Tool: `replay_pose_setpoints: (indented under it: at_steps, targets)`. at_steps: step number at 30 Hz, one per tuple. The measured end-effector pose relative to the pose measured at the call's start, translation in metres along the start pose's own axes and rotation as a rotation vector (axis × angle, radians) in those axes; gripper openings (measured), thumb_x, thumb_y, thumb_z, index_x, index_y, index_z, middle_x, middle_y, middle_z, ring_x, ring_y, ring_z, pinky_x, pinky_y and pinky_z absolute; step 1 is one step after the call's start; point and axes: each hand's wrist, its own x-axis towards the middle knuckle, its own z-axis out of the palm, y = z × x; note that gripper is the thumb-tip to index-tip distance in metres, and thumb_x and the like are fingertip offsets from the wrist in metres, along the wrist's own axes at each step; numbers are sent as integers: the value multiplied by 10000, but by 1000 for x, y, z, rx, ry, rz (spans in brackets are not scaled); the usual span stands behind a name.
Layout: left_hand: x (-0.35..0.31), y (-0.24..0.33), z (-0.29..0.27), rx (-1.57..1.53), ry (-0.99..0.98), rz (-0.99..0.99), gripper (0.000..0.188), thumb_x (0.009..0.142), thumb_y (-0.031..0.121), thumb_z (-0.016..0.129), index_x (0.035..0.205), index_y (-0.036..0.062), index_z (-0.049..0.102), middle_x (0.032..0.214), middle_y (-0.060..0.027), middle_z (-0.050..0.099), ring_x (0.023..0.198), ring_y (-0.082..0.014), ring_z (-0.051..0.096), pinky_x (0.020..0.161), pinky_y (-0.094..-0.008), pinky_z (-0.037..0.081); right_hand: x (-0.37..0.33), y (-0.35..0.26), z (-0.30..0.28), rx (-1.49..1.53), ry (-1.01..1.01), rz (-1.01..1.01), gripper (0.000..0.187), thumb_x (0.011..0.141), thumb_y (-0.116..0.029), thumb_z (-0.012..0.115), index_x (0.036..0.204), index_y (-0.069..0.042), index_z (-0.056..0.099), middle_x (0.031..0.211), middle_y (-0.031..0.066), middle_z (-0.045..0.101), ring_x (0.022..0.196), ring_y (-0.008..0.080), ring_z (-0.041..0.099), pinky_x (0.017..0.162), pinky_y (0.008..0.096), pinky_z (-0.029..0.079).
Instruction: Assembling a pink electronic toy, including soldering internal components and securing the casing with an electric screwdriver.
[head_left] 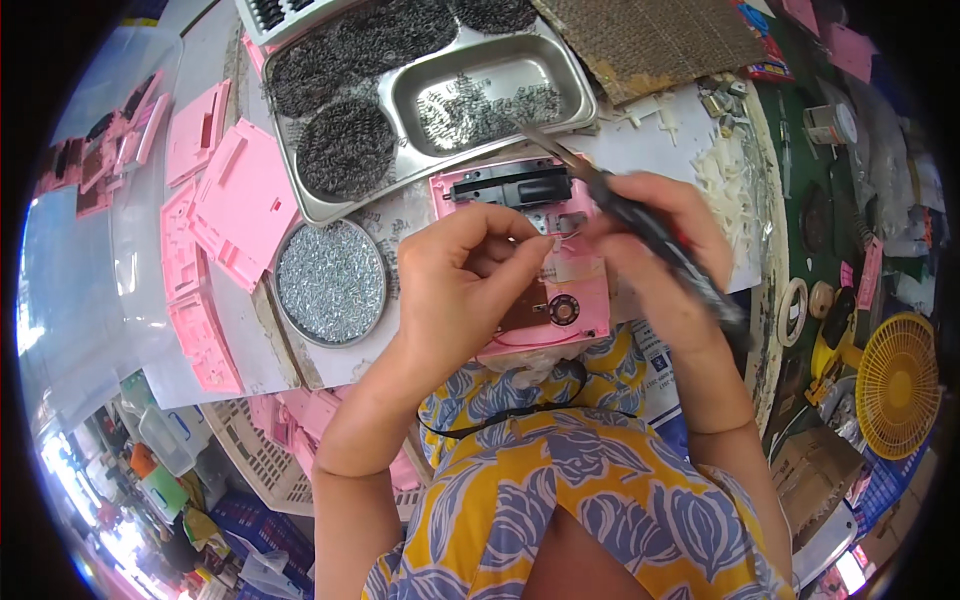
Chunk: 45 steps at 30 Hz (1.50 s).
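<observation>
In front of me lies a pink plastic housing [590, 290]. A long black part [515, 190] sits at its far end, and a small round black part [563, 309] near its close end. My left hand [450, 275] is over the housing, thumb and forefinger pinched together; what they hold, if anything, is too small to name. My right hand [680, 240] is wrapped round a long dark tool [650, 225] with a slim metal tip, which points to the far left. The right fingertips, partly blurred, are close to the left ones.
A metal tray [440, 147] of dark and silvery small parts stands at the back. Left are a round dish [330, 282] of small silver pieces and several pink panels [245, 195]. White plastic pieces [728, 195] lie right; a yellow fan [897, 385] stands far right.
</observation>
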Motion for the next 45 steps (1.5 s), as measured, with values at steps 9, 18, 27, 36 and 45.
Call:
replay_pose_setpoints:
  at_steps: [9,18,27,36,45]
  targets:
    - [1,-4,-1,11,33,27,98,950,22,724,1027,-38,712,843,-10,692,705,-38,597,616,-192,485,25,3,25,95,-42,-11,542,892,51,690,1409,-52,561,1099,69,679,986,121,674,881,257,557]
    - [8,-11,-7,-145,-59,-11,105,975,68,700,999,-31,725,781,-15,701,674,-42,611,604,-202,501,26,6,28,51,-49,-81,556,899,62,678,1426,-57,548,1092,57,658,955,102,649,861,242,551]
    - [13,-10,-13,-212,-146,-143,128,987,102,695,1003,-23,718,819,-21,720,668,-42,625,571,-188,476,23,18,30,85,-28,-103,550,907,52,668,1431,-58,544,1090,49,635,944,96,635,831,229,553]
    - [13,-8,-12,-278,-131,-165,130,991,113,697,996,-16,712,822,-16,716,663,-32,606,563,-173,450,19,15,36,-34,78,-82,577,849,68,681,1399,-51,554,1042,49,603,879,100,617,771,247,531]
    - [17,-14,-9,459,71,264,92,846,92,765,850,25,704,756,-66,643,622,-167,611,564,-307,467,3,3,-14,-217,24,-240,409,837,-20,804,1223,-20,668,951,54,676,796,108,612,704,243,487]
